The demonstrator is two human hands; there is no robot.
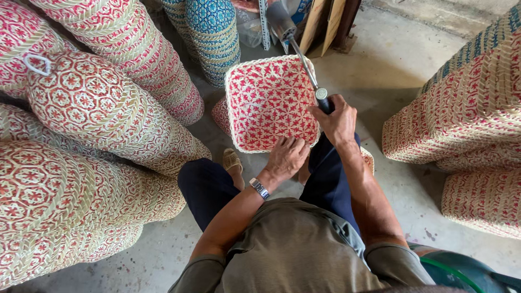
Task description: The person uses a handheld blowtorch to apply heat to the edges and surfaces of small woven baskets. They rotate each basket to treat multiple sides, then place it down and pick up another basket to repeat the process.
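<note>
Fingers of my right hand (pixel 337 120) clamp the tool (pixel 304 59); left fingers (pixel 286 155) lie flat, together, on the basket (pixel 268 100) rim. Steady it firmly; tool's tip probably meets the rim.

i see a bare grey concrete floor (pixel 396 59) in daylight, stacked woven baskets (pixel 108 108) crowding both sides, wooden boards (pixel 323 21) leaning beyond.

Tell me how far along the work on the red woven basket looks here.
Done: the red and white basket looks fully woven, rim closed. In hand: the left hand steadies its near edge while the right hand grips a metal tool over its right side. Left: cannot tell; stacks of similar baskets surround the person.
</note>
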